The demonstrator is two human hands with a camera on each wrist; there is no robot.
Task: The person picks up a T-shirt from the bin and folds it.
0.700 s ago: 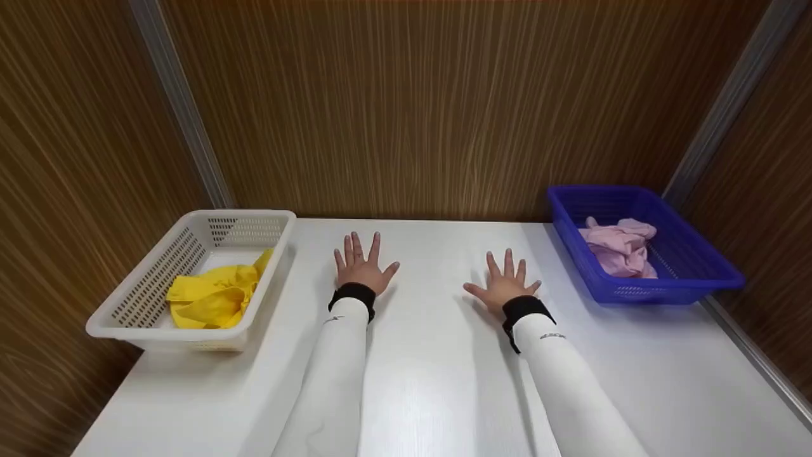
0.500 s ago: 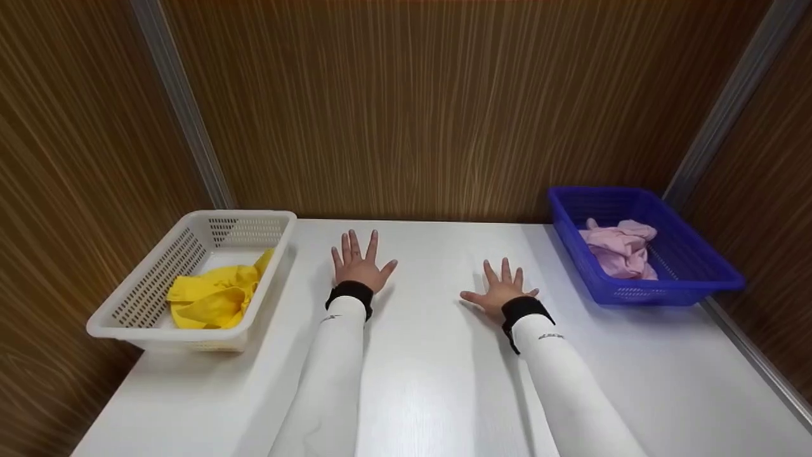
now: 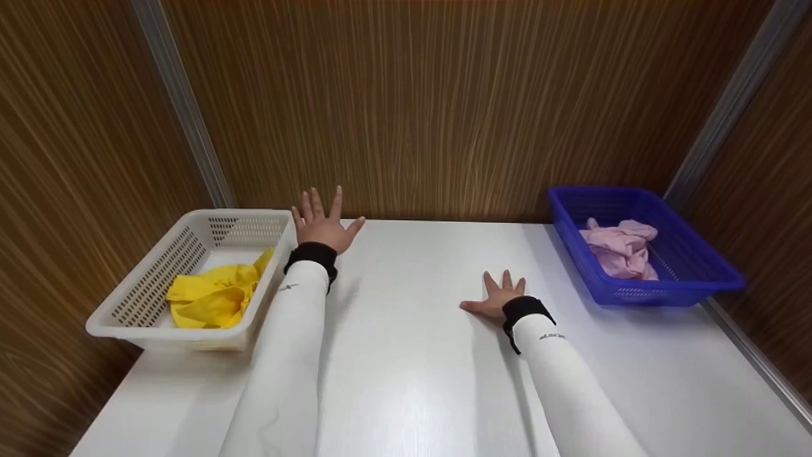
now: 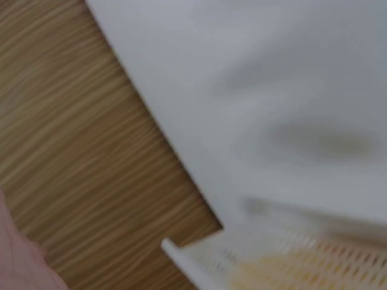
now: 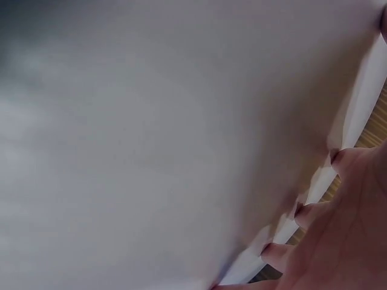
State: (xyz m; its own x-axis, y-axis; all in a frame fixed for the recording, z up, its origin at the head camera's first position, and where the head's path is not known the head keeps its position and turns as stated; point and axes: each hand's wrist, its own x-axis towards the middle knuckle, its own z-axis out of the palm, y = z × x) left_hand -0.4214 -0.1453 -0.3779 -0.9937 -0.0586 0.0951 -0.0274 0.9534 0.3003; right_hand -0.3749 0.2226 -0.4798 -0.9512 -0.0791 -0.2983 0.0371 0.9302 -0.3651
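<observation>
My left hand point(image 3: 325, 230), fingers spread and straight, is raised above the table beside the right rim of the white basket point(image 3: 266, 298). It holds nothing. A crumpled yellow cloth point(image 3: 219, 295) lies in that basket. My right hand point(image 3: 498, 298) is spread low over the table, left of the blue basket point(image 3: 672, 289), and it too holds nothing. Inside the blue basket lies a crumpled pink cloth point(image 3: 620, 247). The left wrist view catches a corner of the white basket point(image 4: 187, 266) and a bit of the hand; the right wrist view shows several fingertips point(image 5: 344, 158) close to the tabletop.
Both baskets stand on a white table point(image 3: 406, 355). A wood-grain panel point(image 3: 406, 114) rises along the back edge, with further panels to the left and right. A metal strip point(image 3: 755, 355) runs along the table's right side.
My left hand has lifted off toward the upper left, from mid-table to the white basket's rim. My right hand has shifted only slightly, its fingers tipping lower. Baskets and cloths stay put.
</observation>
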